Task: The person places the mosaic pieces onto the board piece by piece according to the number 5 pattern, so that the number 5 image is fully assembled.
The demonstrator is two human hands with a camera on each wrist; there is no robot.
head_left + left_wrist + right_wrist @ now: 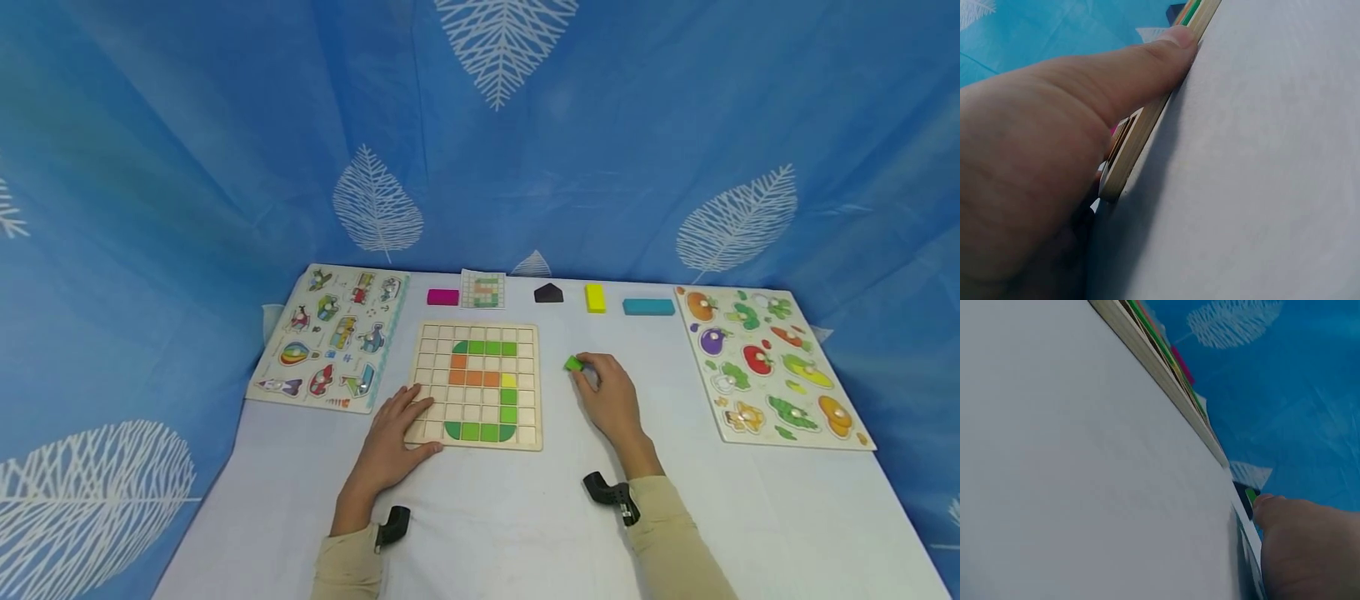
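Note:
A wooden grid board (432, 360) lies in the middle of the table, with green, orange and yellow tiles set in an angular S-like shape. My left hand (388, 442) rests on its lower left corner, fingers spread over the squares. In the left wrist view the thumb (1141, 72) lies along the board's side edge (1138, 144). Right of the board, my right hand (611, 402) pinches a small green tile (573, 364) between thumb and fingertips. The right wrist view shows only a sliver of that green tile (1251, 496) beyond the fingertip.
A vehicle puzzle board (306, 400) lies at left, a vegetable puzzle board (731, 350) at right. Along the back edge are a magenta block (442, 297), a pattern card (467, 292), a black block (549, 293), a yellow block (595, 298) and a teal block (648, 307).

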